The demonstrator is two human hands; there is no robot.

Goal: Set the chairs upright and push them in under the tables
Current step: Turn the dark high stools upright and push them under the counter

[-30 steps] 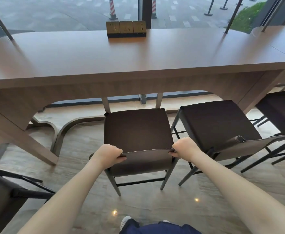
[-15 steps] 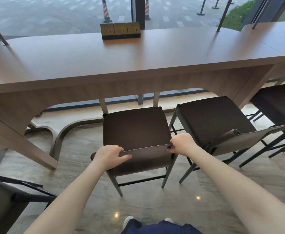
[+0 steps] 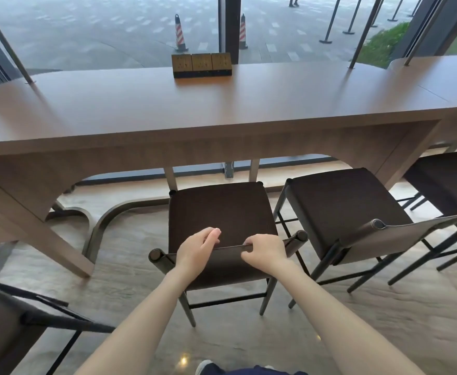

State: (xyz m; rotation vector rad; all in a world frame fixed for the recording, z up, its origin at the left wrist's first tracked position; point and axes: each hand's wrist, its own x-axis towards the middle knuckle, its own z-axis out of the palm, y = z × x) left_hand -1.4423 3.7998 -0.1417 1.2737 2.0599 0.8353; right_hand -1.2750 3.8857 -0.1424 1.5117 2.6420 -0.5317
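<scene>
At the far left a dark chair (image 3: 19, 320) sits well out from the surface (image 3: 222, 109), only partly in view; you cannot tell from here how it stands. In the middle is your chair (image 3: 219, 212), upright on its four legs, its seat front just beneath the edge of the surface, most of it not yet under.

Your left hand (image 3: 194, 253) rests on the top edge of the backrest (image 3: 216, 263), fingers lifted and loose rather than curled round it. Your right hand (image 3: 265, 253) is beside it on the same edge, fingertips hooked over the rim in a light pinch. The two hands are close together near the middle of the backrest.

That backrest looks like a leather sling stretched between two round posts, so it will likely give under a push. Judge the frame as thin metal, fairly light and stiff, apt to scrape or skid on the polished floor (image 3: 330, 334). You would do better to take hold out by the posts, where it is rigid, and push evenly so the chair does not twist.

To the right, the neighbouring chair (image 3: 343, 207) stands at an angle, partly under the surface, just beside yours.
</scene>
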